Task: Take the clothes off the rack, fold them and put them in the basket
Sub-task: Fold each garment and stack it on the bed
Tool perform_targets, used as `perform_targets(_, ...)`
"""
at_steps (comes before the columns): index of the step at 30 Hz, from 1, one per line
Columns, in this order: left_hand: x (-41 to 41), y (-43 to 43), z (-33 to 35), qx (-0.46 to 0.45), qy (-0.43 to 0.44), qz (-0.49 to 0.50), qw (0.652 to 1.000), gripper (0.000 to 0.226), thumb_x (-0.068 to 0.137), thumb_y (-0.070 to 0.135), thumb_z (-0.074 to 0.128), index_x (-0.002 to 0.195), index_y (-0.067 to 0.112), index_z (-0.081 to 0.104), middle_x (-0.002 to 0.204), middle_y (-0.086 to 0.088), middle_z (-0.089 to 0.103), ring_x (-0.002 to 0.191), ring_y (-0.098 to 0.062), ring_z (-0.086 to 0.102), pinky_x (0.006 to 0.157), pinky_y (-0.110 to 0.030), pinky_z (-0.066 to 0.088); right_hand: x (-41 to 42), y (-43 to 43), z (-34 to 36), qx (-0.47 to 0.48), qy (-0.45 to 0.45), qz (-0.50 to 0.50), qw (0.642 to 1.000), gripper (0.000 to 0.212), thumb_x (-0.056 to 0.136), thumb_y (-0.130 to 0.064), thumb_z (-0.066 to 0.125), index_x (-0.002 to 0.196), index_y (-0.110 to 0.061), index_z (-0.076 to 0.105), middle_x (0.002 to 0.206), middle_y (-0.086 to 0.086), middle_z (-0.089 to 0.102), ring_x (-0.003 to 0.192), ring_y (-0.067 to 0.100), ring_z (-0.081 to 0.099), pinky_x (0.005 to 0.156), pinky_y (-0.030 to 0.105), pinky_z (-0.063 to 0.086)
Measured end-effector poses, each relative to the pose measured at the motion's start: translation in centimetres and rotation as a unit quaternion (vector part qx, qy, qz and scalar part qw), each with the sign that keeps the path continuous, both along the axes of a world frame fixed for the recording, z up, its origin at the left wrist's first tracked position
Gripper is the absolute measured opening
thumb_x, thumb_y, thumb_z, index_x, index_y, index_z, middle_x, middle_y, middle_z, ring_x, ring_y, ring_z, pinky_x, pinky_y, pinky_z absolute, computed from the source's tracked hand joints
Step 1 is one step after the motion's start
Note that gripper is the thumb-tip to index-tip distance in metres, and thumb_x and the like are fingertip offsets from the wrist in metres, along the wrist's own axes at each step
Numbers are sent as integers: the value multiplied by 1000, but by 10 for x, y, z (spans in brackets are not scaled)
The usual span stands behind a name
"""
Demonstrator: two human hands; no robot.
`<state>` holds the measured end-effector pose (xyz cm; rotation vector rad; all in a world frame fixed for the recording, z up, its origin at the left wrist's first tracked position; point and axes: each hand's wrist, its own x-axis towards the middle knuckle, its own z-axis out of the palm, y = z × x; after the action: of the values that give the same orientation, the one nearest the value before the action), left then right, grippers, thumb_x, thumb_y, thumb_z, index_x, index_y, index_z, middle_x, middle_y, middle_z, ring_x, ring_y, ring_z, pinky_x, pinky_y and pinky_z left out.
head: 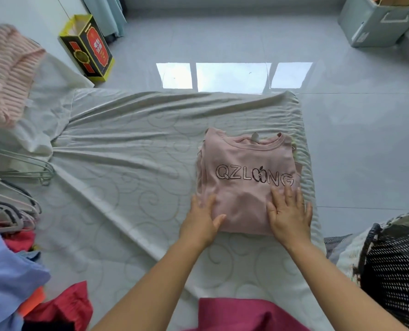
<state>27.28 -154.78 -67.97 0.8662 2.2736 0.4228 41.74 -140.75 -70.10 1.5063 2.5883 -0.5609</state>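
Head | quilted bed sheet | glossy tiled floor beyond

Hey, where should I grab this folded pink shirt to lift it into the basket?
Probably slide both hands under the near edge of the folded pink printed shirt, left hand and right hand at its two near corners. It lies flat, stacked in layers, so supporting it from beneath keeps the fold.

A folded pink shirt is pressed flat on the sheeted bed by the left hand and right hand, a woven basket being seen at right.
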Motion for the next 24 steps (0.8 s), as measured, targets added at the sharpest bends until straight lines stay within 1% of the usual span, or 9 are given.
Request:
perform_targets(4,19,-88,8,38,-93,43,994,63,93,36,51,146,22,20,150,1,27,132,-14,37,107,-27,33,32,-74,-5,-23,133,14,991,66,86,-47,21,140,-14,41,151,8,30,143,18,17,114,38,12)
perform_targets(8,22,-180,11,9,-85,61,994,61,93,36,51,145,23,21,148,5,28,130,-7,37,105,-24,35,42,-162,-6,-132,210,-24,968,67,85,-48,27,138,-12,40,148,-2,29,138,5,17,111,26,15)
perform_targets(11,3,-234,17,20,-84,102,991,56,93,32,53,141,22,26,139,8,33,118,-3,41,99,-22,38,26,-220,-2,-220,244,-53,943,40,96,-24,48,133,-10,48,144,1,40,132,8,29,109,22,17)
perform_targets(14,-32,-278,26,36,-52,92,994,51,93,31,54,137,15,35,124,9,37,114,-7,44,96,-18,35,-1,-277,0,-275,247,-83,926,28,93,-5,50,119,-10,61,132,5,52,125,11,42,102,15,25)
perform_targets(16,-57,-310,39,66,-25,74,995,53,85,39,52,128,10,46,119,3,46,111,-11,47,98,-17,34,-25,-320,2,-300,247,-104,915,25,92,0,51,106,-17,62,120,7,59,111,-3,52,90,2,32)
perform_targets(18,-86,-343,58,94,-23,50,994,54,78,44,45,120,10,53,118,2,49,112,-13,47,94,-11,30,-56,-363,8,-327,253,-133,901,26,91,0,52,95,-24,62,108,7,63,92,-17,55,80,-2,37)
perform_targets(20,-125,-378,75,115,9,37,993,50,78,41,43,113,9,57,118,4,48,114,-12,45,91,-9,28,-94,-405,14,-357,267,-148,883,31,91,-3,53,87,-31,63,99,6,65,85,-4,60,77,7,42)
perform_targets(22,-174,-412,84,129,173,34,976,50,77,42,42,109,8,61,121,-5,54,115,-19,48,94,-26,37,-142,-441,23,-379,282,-150,869,29,92,-3,53,83,-29,63,93,10,66,84,13,60,78,24,48)
perform_targets(24,-221,-442,90,46,302,70,950,52,84,46,47,119,9,57,134,-16,49,124,-32,45,98,-43,39,-188,-470,40,-423,313,-153,836,9,89,-13,61,87,-22,62,95,13,65,87,21,60,81,40,48)
